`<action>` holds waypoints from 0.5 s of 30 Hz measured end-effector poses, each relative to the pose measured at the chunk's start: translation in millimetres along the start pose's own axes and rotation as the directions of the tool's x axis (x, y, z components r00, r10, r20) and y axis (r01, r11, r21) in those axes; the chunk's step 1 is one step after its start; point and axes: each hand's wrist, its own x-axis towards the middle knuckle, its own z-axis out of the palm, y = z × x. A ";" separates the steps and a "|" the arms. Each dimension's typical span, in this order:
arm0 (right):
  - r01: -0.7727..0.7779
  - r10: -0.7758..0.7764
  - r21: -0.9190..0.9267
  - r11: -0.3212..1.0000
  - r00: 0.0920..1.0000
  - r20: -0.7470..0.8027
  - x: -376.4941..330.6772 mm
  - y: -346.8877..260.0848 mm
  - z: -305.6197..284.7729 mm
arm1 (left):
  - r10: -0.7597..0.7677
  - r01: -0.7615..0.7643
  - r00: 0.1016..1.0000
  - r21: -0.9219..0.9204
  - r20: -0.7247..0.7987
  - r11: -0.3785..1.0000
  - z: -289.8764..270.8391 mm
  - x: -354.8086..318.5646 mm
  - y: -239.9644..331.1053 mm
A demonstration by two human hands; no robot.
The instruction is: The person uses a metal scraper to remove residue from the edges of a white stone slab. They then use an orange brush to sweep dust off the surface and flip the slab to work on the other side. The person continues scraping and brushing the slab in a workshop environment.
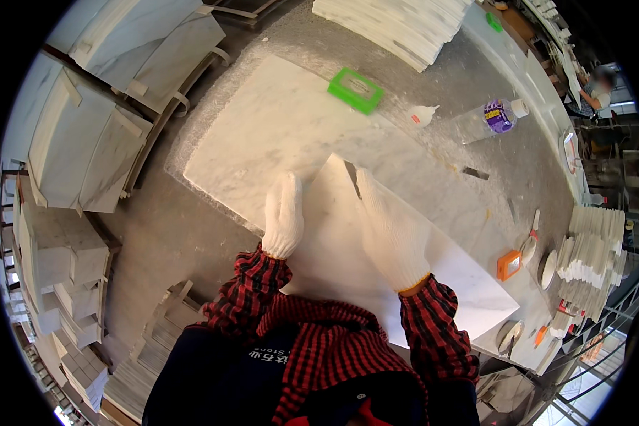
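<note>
A white marble tile [326, 245] lies at an angle in front of me, over a larger veined marble slab [263, 121]. My left hand [284, 216], in a white knitted glove, rests along the tile's left edge with its fingers straight and close together. Over the tile's right part lies my right hand [394, 234], gloved the same way, its fingers pointing away from me. A thin dark strip [353, 179], like a blade, shows at those fingertips near the tile's far corner; the right thumb is hidden.
On the slab sits a green box [356, 90]. Beyond it are a small white bottle [422, 115], a clear purple-labelled bottle [493, 119] and a dark metal piece [476, 173]. An orange box [508, 265] is at right. Stone stacks [397, 25] and racked slabs [85, 142] surround the bench.
</note>
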 end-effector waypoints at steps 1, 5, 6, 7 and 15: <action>0.021 -0.023 -0.029 0.999 0.998 -0.061 3.1 -0.1 4.1 | -0.066 0.071 0.996 -0.102 0.052 0.992 0.6 0.3 -1.2; -0.174 0.195 -0.113 0.978 0.955 0.221 19.0 -17.3 -8.1 | 0.221 -0.186 0.968 0.256 -0.118 0.949 -10.1 0.5 9.9; -0.165 0.190 -0.125 0.978 0.957 0.220 20.1 -19.6 -9.8 | 0.298 -0.230 0.942 0.350 -0.156 0.908 -12.8 1.0 12.1; -0.157 0.185 -0.136 0.978 0.958 0.218 20.3 -20.6 -10.1 | 0.372 -0.258 0.908 0.446 -0.190 0.857 -16.0 0.9 14.2; -0.148 0.164 -0.227 0.963 0.985 0.052 0.7 -22.3 4.1 | 0.354 -0.251 0.904 0.372 -0.240 0.894 -18.0 -0.4 14.1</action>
